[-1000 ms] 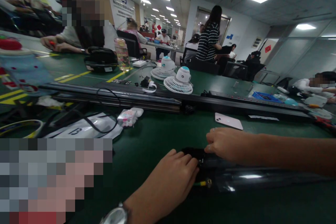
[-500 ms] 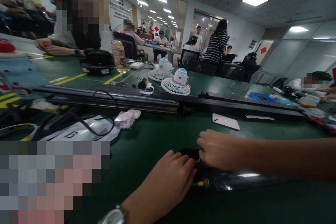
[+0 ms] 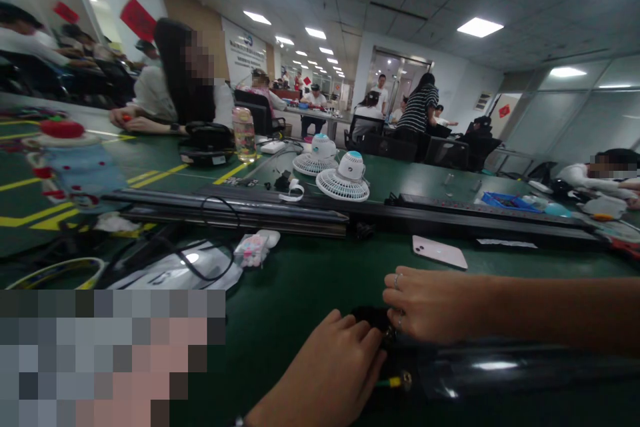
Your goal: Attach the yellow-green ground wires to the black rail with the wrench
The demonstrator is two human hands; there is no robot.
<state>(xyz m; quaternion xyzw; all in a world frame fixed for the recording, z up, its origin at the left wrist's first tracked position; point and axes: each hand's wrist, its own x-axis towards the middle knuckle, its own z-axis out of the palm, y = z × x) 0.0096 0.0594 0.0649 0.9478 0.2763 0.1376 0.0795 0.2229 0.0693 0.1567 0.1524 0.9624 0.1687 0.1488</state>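
Observation:
My left hand (image 3: 335,363) reaches in from the bottom with its fingers curled together at a small dark part (image 3: 370,315). From the right comes my right hand (image 3: 423,303), a ring on a finger, its fingers closed close to the left fingertips. What exactly either hand pinches is hidden behind the fingers. Just below them lies a green-and-yellow wire (image 3: 393,381) ending in a round metal terminal (image 3: 407,381). A long, dark, glossy bar (image 3: 475,373) runs rightward under my right forearm.
A pale pink phone (image 3: 440,252) lies beyond my right hand. Behind it run long black rails (image 3: 450,221) and two white fans (image 3: 345,180). A plastic bag (image 3: 185,267) with black cables is left. Another person (image 3: 170,93) sits across the table; a blurred patch covers the lower left.
The view has tilted up, so everything sits lower in the picture. Both hands keep nearly the same pose around the dark part.

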